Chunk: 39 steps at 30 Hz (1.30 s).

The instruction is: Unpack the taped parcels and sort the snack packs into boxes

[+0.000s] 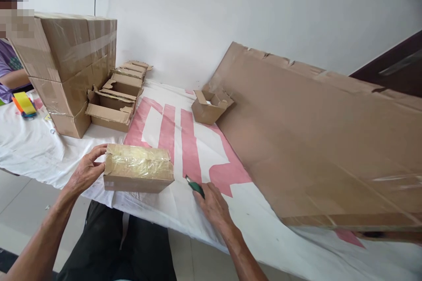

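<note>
A taped box (138, 169) is set between the left hand (86, 170) and the right hand (214, 205). Its left end is touched by the left hand's parted fingers; a green cutter (197, 188) is gripped by the right, apart from it

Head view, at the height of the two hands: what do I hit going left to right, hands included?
Left hand → taped cardboard box → green-handled cutter → right hand, which holds the cutter → large cardboard piece.
</note>
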### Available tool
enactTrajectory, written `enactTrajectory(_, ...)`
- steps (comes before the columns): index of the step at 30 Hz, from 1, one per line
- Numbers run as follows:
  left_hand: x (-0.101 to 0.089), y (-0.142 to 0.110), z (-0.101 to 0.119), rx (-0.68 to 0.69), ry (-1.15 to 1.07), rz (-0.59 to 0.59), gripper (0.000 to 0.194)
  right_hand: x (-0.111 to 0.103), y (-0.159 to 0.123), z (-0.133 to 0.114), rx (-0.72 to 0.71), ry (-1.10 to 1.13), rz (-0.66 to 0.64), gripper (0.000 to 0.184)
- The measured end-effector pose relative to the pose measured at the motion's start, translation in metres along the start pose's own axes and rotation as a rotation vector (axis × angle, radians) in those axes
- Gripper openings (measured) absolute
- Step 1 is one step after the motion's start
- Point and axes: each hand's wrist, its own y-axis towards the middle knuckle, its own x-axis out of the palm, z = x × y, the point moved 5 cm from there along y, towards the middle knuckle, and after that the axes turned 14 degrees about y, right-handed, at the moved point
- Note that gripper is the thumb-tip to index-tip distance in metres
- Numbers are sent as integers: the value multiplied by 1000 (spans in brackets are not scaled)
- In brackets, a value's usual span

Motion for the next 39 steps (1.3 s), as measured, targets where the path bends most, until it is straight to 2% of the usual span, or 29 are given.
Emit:
enactTrajectory(3,2,0,1,-13,-21,-20,37,-6,5,-4,57,131,66,32)
enactTrajectory(5,3,0,3,-12,-26,-22,37,-15,14,-15,125,310,128,41)
enactTrajectory(8,3,-1,5,-7,-31,-18,37,-31,28,-54,149,623,109,54)
enactTrajectory(11,1,-3,5,0,-11,-18,41,-41,39,-120,86,802,-108,59)
enactTrajectory(15,0,-4,5,7,33,-24,45,-41,43,-209,1,766,-485,49)
enactTrajectory(18,1,-4,2,16,4,-27,42,-35,45,-256,-87,709,-682,38)
enactTrajectory(20,1,-4,-1,22,-7,-23,40,-32,50,-276,-177,670,-719,33)
enactTrajectory(24,2,-4,-5,32,15,-20,42,-30,60,-301,-342,477,-677,22)
enactTrajectory(27,3,-4,-3,39,26,-17,41,-28,63,-313,-383,339,-682,20)
enactTrajectory(32,3,-5,2,41,27,-9,39,-28,64,-329,-480,230,-664,20)
enactTrajectory(39,2,-6,2,21,43,-10,42,-26,67,-336,-510,115,-646,21)
